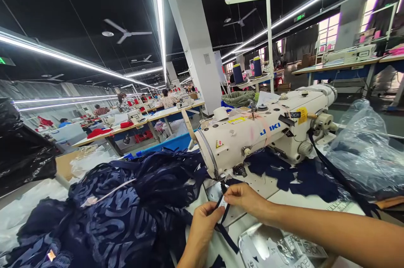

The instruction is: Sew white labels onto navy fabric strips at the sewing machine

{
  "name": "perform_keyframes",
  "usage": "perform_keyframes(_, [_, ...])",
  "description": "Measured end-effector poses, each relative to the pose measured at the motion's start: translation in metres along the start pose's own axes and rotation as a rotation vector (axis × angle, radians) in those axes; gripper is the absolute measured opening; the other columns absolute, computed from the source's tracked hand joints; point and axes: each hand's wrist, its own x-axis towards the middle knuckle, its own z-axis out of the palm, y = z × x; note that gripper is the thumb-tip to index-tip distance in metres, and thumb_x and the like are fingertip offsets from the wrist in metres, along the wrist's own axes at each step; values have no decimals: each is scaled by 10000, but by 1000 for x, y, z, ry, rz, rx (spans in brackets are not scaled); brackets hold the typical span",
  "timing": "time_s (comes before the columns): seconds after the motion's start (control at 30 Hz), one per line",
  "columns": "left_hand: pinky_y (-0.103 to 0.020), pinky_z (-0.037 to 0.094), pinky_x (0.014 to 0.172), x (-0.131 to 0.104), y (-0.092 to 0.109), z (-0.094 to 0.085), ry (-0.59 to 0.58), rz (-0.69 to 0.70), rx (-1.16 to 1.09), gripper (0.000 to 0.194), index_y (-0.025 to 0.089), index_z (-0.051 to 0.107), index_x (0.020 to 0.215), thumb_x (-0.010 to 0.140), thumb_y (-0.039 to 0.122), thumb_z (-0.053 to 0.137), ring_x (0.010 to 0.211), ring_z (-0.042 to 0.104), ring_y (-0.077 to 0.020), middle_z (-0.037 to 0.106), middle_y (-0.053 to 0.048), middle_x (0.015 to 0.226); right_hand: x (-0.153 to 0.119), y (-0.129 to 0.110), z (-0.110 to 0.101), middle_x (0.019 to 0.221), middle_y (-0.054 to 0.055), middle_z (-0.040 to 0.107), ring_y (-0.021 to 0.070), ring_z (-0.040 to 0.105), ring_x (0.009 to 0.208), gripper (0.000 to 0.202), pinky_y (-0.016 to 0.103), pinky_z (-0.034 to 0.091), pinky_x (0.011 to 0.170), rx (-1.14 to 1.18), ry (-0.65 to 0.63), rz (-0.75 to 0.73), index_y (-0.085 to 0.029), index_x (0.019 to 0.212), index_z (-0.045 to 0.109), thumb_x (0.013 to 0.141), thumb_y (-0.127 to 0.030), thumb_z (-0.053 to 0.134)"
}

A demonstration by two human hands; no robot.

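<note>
At the needle end of a white sewing machine [252,127], my left hand [203,226] and my right hand [249,201] are close together. A small white label [223,203] shows between my fingertips, against a narrow navy strip [227,238]. My left thumb and forefinger pinch the strip and the label's lower edge. From the other side, my right fingers pinch the upper part, just below the presser foot. The strip's loose end hangs down past my left hand. Fingers partly hide where label and strip meet.
A heap of navy patterned garments [123,205] lies left of the machine. In front, a metal tray [244,245] holds printed white labels. Navy fabric pieces [303,177] and a clear plastic bag [362,146] are at right. Thread cones [238,73] stand behind. Other people work at distant tables.
</note>
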Motion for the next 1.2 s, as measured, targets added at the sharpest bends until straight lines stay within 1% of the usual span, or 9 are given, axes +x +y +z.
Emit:
perform_keyframes(0.17, [-222,260,493,4,1,2,20,-22,13,331,145,625,529,432,435,751,477,366,-82,489,40,489,-2,1,-1,545,-33,480,104,397,561,169,240,319,579,0,9,25,-148,577,562,612,-311,593])
perform_keyframes(0.5, [-220,245,485,5,4,0,-17,-32,46,320,142,623,536,454,425,747,468,333,-74,448,41,480,-8,-8,0,532,-37,454,107,392,561,131,246,328,589,-14,22,39,-152,563,536,605,-275,555])
perform_keyframes(0.77, [-237,279,473,18,-7,1,-25,-23,151,376,150,574,496,425,489,720,439,340,-85,424,44,448,-11,-5,-3,526,-45,438,101,367,564,108,235,309,576,-46,39,56,-147,567,543,629,-234,558])
perform_keyframes(0.83, [-251,326,507,15,-7,2,12,85,256,326,153,596,570,482,452,694,484,424,-123,489,20,500,-11,-6,-4,529,-48,436,98,368,562,105,237,307,586,-30,52,87,-147,565,536,633,-226,548])
perform_keyframes(0.87, [-267,353,545,12,-6,3,66,184,348,293,159,617,646,512,411,681,540,475,-153,541,0,567,-10,-6,-4,531,-48,438,97,373,561,105,238,307,592,-14,63,103,-149,559,528,633,-222,545])
perform_keyframes(0.97, [-347,371,706,0,-2,5,250,613,745,297,206,619,890,606,291,625,791,545,-237,621,-49,864,-9,-5,-5,525,-48,448,101,398,556,121,244,311,605,52,102,124,-158,536,503,629,-225,541])
perform_keyframes(1.03, [-383,338,754,-6,1,5,301,845,991,248,220,614,909,666,254,590,854,541,-247,616,-57,930,-9,-4,-6,517,-46,457,106,416,557,139,250,320,614,92,113,118,-163,532,500,626,-253,550])
perform_keyframes(1.1, [-383,317,755,-9,2,5,326,962,1126,171,214,621,877,720,243,560,831,549,-229,622,-55,891,-10,-4,-6,515,-45,466,107,428,554,156,254,333,615,138,103,128,-166,536,502,616,-284,567])
perform_keyframes(1.2, [-376,295,761,-8,0,5,357,1035,1199,140,202,628,857,786,236,512,801,556,-206,633,-52,837,-12,-6,-5,511,-49,468,102,443,537,196,252,357,593,203,70,159,-170,542,493,592,-321,607])
